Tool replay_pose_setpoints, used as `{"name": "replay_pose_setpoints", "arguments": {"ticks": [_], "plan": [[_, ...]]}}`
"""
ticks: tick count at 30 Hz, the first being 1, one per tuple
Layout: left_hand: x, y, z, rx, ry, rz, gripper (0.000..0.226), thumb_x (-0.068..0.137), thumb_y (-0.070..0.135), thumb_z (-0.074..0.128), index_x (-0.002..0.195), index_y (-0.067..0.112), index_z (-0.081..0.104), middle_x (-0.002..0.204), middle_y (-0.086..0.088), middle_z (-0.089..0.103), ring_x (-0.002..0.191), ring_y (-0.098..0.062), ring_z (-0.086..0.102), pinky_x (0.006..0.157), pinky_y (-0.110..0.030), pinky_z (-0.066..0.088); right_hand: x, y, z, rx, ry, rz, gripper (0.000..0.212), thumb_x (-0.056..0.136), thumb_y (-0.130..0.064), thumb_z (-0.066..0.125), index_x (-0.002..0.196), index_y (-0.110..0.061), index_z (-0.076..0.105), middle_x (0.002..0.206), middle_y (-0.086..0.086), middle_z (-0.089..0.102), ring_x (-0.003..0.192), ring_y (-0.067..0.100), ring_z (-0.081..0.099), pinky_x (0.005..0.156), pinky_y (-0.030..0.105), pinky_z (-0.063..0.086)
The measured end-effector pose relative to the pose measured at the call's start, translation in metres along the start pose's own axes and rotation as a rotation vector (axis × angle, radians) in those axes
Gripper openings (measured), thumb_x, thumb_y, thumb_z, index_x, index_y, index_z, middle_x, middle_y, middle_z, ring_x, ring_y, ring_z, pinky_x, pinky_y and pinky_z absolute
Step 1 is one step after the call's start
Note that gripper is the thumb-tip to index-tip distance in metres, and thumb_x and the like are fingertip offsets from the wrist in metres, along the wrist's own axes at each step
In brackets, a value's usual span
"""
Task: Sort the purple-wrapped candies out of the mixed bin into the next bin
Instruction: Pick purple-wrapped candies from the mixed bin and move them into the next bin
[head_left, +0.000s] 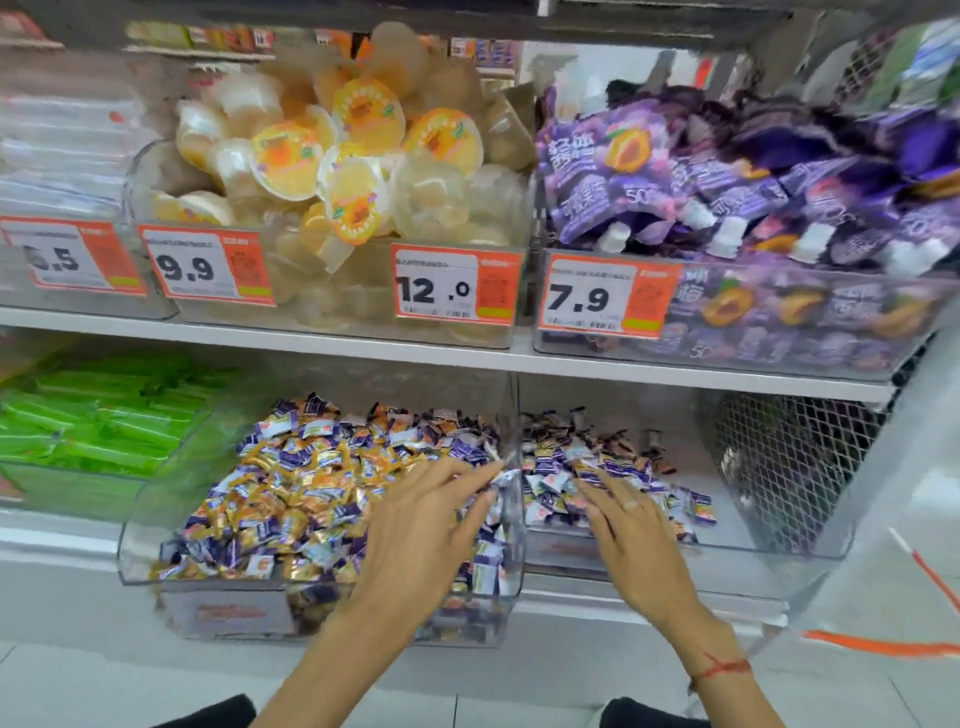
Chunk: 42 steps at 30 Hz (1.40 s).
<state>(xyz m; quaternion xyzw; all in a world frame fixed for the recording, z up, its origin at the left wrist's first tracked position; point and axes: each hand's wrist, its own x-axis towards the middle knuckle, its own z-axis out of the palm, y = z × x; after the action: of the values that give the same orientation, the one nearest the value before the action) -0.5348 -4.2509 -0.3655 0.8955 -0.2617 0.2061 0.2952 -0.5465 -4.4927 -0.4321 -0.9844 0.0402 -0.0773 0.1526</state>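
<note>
Purple and orange wrappers lie jumbled together in the mixed bin (218, 540), a clear tub on the lower shelf (57, 545); just to its right, sharing a clear wall, stands the next bin (769, 540), which holds a thinner heap of purple-wrapped candies (550, 467) gathered toward its left side.

From the head view, the left hand (421, 525) reaches over the right part of the mixed bin with fingers (467, 475) straight and fanned, their tips at the dividing wall; whether a candy is trapped under the tips there I cannot tell. The right hand (631, 525) hovers over the next bin, fingers extended and spread, palm down over the sorted pile, holding nothing that shows.

Purple pieces left to sort lie mostly under and to the left of the left hand, scattered among the orange ones in every orientation, so no single long axis governs the pick. My judgement is that the left hand is nearer to them, and that the carry runs rightward over the wall. Plenty of purple remains, so the sorting looks far from finished.

Above, on the upper shelf, sit jelly cups (332, 150), purple pouches (727, 176) and price tags (592, 296).
</note>
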Motion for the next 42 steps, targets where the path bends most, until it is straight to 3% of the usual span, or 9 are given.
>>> {"name": "replay_pose_setpoints", "arguments": {"ticks": [4, 8, 11, 14, 19, 26, 31, 36, 42], "plan": [[0.041, 0.024, 0.031, 0.08, -0.079, 0.113, 0.03, 0.092, 0.031, 0.06, 0.122, 0.031, 0.063, 0.092, 0.014, 0.06, 0.085, -0.01, 0.051, 0.06, -0.019, 0.037, -0.01, 0.015, -0.003, 0.211, 0.086, 0.03, 0.043, 0.1, -0.04, 0.04, 0.143, -0.036, 0.039, 0.153, -0.009, 0.03, 0.141, 0.017, 0.029, 0.111, 0.037, 0.034], [0.061, 0.024, 0.059, 0.147, -0.297, 0.072, 0.046, 0.099, 0.039, 0.042, 0.144, 0.034, 0.036, 0.134, 0.012, 0.047, 0.123, -0.011, 0.037, 0.099, -0.029, 0.037, -0.014, 0.03, -0.006, 0.296, 0.217, -0.006, 0.035, 0.098, -0.025, 0.051, 0.132, -0.027, 0.055, 0.136, -0.007, 0.051, 0.126, 0.014, 0.047, 0.101, 0.024, 0.037], [0.048, 0.005, 0.051, 0.099, -0.249, -0.009, 0.044, 0.1, 0.046, 0.032, 0.14, 0.033, 0.043, 0.141, 0.016, 0.043, 0.132, -0.007, 0.033, 0.108, -0.029, 0.029, -0.009, 0.033, -0.008, 0.317, 0.23, -0.056, 0.033, 0.098, -0.026, 0.051, 0.13, -0.025, 0.057, 0.132, -0.008, 0.054, 0.123, 0.012, 0.047, 0.103, 0.03, 0.04], [0.027, -0.03, 0.036, 0.107, -0.242, -0.153, 0.07, 0.09, 0.062, 0.007, 0.139, 0.031, 0.046, 0.144, 0.013, 0.041, 0.134, -0.011, 0.033, 0.111, -0.035, 0.029, 0.022, 0.015, -0.017, 0.246, 0.072, -0.198, 0.04, 0.097, -0.036, 0.052, 0.136, -0.032, 0.05, 0.144, -0.005, 0.045, 0.134, 0.016, 0.037, 0.112, 0.036, 0.029], [0.004, -0.077, 0.042, 0.283, -0.66, -0.326, 0.058, 0.091, 0.058, 0.008, 0.147, 0.044, 0.013, 0.158, 0.013, 0.009, 0.147, -0.014, 0.003, 0.119, -0.038, 0.008, 0.085, -0.014, -0.01, -0.075, -0.447, -0.306, 0.066, 0.09, -0.06, 0.049, 0.148, -0.04, 0.025, 0.161, -0.006, 0.005, 0.147, 0.026, 0.006, 0.116, 0.057, 0.007], [0.0, -0.082, 0.05, 0.243, -0.587, -0.308, 0.047, 0.1, 0.047, 0.021, 0.147, 0.043, 0.019, 0.158, 0.01, 0.011, 0.146, -0.014, 0.009, 0.119, -0.037, 0.013, 0.098, 0.048, -0.009, -0.185, -0.416, 0.071, 0.063, 0.096, -0.058, 0.034, 0.15, -0.044, 0.006, 0.161, -0.004, -0.007, 0.146, 0.036, 0.0, 0.116, 0.056, 0.004], [0.002, -0.08, 0.051, 0.231, -0.536, -0.292, 0.044, 0.102, 0.042, 0.025, 0.145, 0.038, 0.031, 0.156, 0.007, 0.022, 0.143, -0.014, 0.019, 0.115, -0.034, 0.02, 0.088, 0.051, -0.02, 0.11, -0.56, 0.031, 0.042, 0.098, -0.041, 0.046, 0.139, -0.032, 0.041, 0.161, 0.001, 0.004, 0.148, 0.027, 0.004, 0.119, 0.045, 0.01], [0.002, -0.075, 0.045, 0.136, -0.449, -0.296, 0.038, 0.101, 0.035, 0.035, 0.137, 0.029, 0.049, 0.149, 0.003, 0.038, 0.138, -0.017, 0.031, 0.113, -0.035, 0.026, 0.06, 0.037, -0.038, 0.22, -0.227, 0.077, 0.048, 0.098, -0.009, 0.045, 0.143, -0.027, 0.041, 0.152, 0.005, 0.035, 0.116, 0.037, 0.055, 0.097, 0.047, 0.047], [-0.002, -0.066, 0.022, 0.038, -0.188, -0.259, 0.027, 0.097, 0.027, 0.051, 0.12, 0.026, 0.065, 0.131, 0.008, 0.057, 0.124, -0.013, 0.05, 0.106, -0.037, 0.038, 0.007, -0.046, -0.055, 0.335, 0.168, -0.056, 0.032, 0.096, -0.01, 0.051, 0.121, -0.026, 0.062, 0.125, -0.007, 0.059, 0.11, 0.009, 0.054, 0.09, 0.018, 0.043]]}}
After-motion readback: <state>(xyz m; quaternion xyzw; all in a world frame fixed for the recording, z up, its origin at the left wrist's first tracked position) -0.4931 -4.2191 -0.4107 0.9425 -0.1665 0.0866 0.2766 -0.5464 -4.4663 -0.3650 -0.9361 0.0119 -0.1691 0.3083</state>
